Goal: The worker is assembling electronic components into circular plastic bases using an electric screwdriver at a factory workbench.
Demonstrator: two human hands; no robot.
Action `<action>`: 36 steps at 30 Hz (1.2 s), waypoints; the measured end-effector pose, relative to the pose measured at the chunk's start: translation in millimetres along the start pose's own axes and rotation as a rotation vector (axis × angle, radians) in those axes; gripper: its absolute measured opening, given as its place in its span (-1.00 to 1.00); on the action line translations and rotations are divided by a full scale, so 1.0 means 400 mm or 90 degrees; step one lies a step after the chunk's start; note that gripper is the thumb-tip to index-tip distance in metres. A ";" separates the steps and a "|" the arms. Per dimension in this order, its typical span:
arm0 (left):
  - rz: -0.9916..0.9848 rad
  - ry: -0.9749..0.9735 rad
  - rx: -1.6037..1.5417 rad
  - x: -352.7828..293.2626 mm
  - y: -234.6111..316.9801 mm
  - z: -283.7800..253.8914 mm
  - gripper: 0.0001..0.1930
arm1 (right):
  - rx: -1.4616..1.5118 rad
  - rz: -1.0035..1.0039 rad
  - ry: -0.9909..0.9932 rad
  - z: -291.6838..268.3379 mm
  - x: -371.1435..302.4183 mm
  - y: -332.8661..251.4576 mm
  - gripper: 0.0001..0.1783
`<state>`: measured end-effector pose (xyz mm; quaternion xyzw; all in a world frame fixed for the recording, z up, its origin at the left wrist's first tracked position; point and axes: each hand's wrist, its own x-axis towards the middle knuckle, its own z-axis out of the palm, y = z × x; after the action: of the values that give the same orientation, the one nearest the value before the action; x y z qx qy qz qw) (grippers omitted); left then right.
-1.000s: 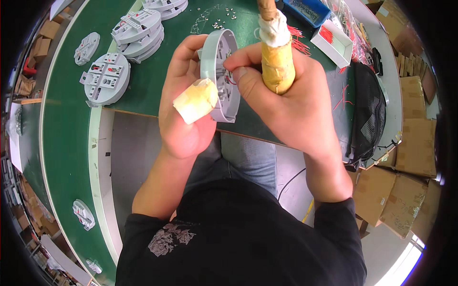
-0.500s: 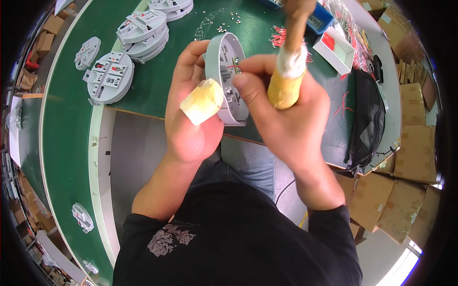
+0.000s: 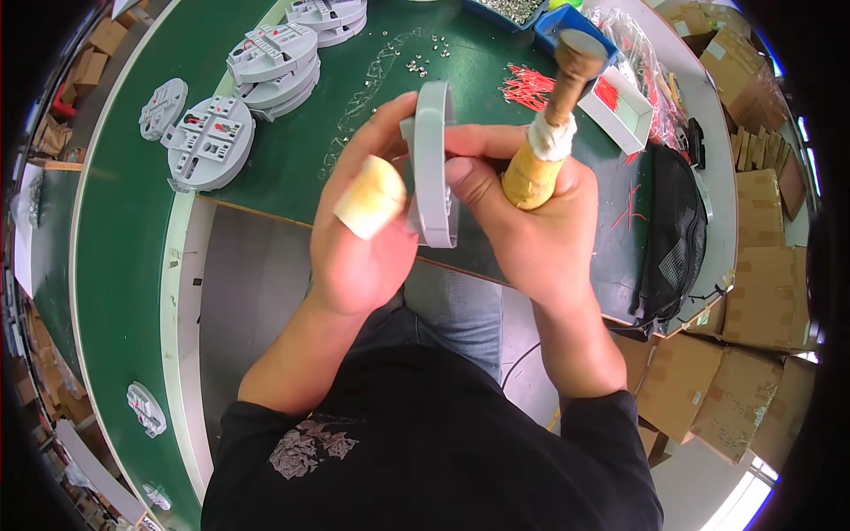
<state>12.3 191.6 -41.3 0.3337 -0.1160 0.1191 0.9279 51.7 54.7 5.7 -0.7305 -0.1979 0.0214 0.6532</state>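
Note:
My left hand [image 3: 350, 252] is closed round a grey round plastic housing [image 3: 431, 168], held on edge with its open face toward my right hand. Yellow-white tape [image 3: 372, 198] wraps the left thumb. In my right hand [image 3: 549, 234] a tool with a yellow-wrapped grip [image 3: 531, 173] sticks up between thumb and forefinger; above white wrapping its brown shaft ends in a flat round top. Its lower end is hidden by the hand. The right thumb and forefinger tips reach the housing's open side; whether they pinch a part there is hidden.
Stacked grey housings [image 3: 274, 62] and a single one [image 3: 211, 142] stand at left on the green table [image 3: 124, 292]. Red wires [image 3: 529, 87], small metal parts [image 3: 416, 64], blue bins [image 3: 571, 26] and a white box [image 3: 630, 124] lie beyond. A black mesh bag [image 3: 677, 230] sits at right.
The housing has turned so its inside faces away from view, and a red wire seen at my right fingertips no longer shows. The tool's top has tilted right and nearer my hand.

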 end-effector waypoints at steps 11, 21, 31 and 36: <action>0.027 0.031 0.172 -0.014 0.010 -0.048 -0.58 | 0.003 0.051 -0.043 -0.008 0.015 0.004 -0.82; 0.056 0.110 0.163 -0.027 0.020 0.000 -0.60 | -0.051 0.002 -0.046 0.006 0.000 0.003 -0.84; 0.101 0.251 0.022 -0.028 0.036 -0.058 -0.67 | -0.124 0.001 -0.028 -0.041 0.019 -0.015 -0.87; 0.294 0.508 0.299 -0.069 0.307 -0.156 -0.57 | -0.443 0.042 -0.058 -0.209 0.133 0.012 -0.83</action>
<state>-42.0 320.1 -23.6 0.4274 0.2062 0.4616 0.7495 126.2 -8.0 25.3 -0.9137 -0.1982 0.0065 0.3546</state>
